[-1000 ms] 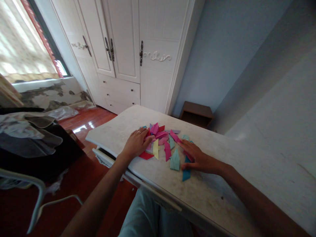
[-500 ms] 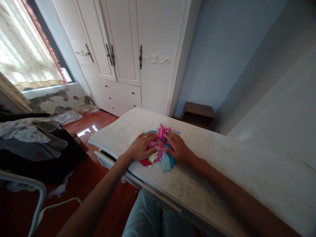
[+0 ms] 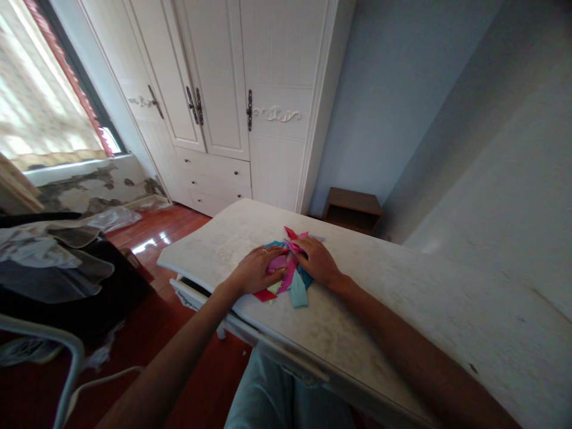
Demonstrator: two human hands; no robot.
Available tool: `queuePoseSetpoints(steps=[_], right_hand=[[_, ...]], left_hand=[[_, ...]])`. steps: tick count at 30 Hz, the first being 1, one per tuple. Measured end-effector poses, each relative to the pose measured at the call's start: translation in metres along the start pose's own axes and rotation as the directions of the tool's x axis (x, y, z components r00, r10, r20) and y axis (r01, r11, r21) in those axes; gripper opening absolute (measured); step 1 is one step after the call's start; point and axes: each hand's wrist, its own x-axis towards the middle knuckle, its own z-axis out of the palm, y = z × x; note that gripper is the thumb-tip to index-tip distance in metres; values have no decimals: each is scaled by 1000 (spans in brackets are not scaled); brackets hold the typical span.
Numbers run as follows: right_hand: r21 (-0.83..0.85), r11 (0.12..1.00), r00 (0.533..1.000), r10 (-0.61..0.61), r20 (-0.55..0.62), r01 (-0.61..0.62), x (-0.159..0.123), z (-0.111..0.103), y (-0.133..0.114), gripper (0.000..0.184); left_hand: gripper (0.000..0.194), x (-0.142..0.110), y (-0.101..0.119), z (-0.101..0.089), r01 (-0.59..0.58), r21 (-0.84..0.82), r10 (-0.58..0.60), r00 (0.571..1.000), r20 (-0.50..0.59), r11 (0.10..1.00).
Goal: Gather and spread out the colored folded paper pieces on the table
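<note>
A small pile of folded coloured paper lies on the pale, marble-patterned tabletop [image 3: 357, 322]. My left hand [image 3: 254, 271], with a ring on one finger, rests over the pile's left side, fingers stretched out and nearly flat. On the other side, my right hand [image 3: 319, 261] curls its fingers onto a crumpled pink paper piece [image 3: 289, 276] at the top of the pile. A pale green paper strip [image 3: 298, 293] and a red paper piece [image 3: 264, 295] stick out toward me. Blue paper [image 3: 306, 279] shows beneath my right hand. My palms hide much of the pile.
A partly open drawer [image 3: 190, 293] juts out under the table's left edge. A white wardrobe [image 3: 277, 155] and a brown nightstand [image 3: 353, 199] stand beyond. To the left are a black chair-like piece draped with clothes [image 3: 80, 262] and a pale metal tube frame [image 3: 74, 351].
My right hand has moved slightly up and left, its fingers closing over the pink paper. A red tip now shows at the pile's far end. My left hand stays nearly in place.
</note>
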Motion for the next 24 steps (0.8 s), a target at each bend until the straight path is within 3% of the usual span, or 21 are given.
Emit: queuePoseSetpoints(steps=[3,6,12,15,18,21,24], right_hand=[[147,989,995,22,-101,-7,-5,-7,1,33],[340,939,975,121,-185,-52,-12,-15,3,37],[587,796,945,289,-151,-149,-27,-29,17,44],[548,820,925,323,-202,-166,-40,-38,30,42],[360,911,931,292,-218,-201,-58,-47,42,39],[227,954,970,222,-95,-196,-81,-53,48,43],[234,955,983,185,14,-183,-99,-59,44,56]], left_hand=[[54,0,-1,0,24,-4,-24,999,-41,1000],[46,0,-2,0,20,-13,-21,998,-66,1000],[33,-1,-6,1,32,-26,-36,990,-136,999],[30,-2,-8,1,53,-44,-61,978,-201,998],[30,-3,-9,2,68,-62,-81,968,-237,996],[30,-3,-13,4,80,-45,-89,966,-244,996],[31,-3,-16,7,110,-15,-110,952,-285,994]])
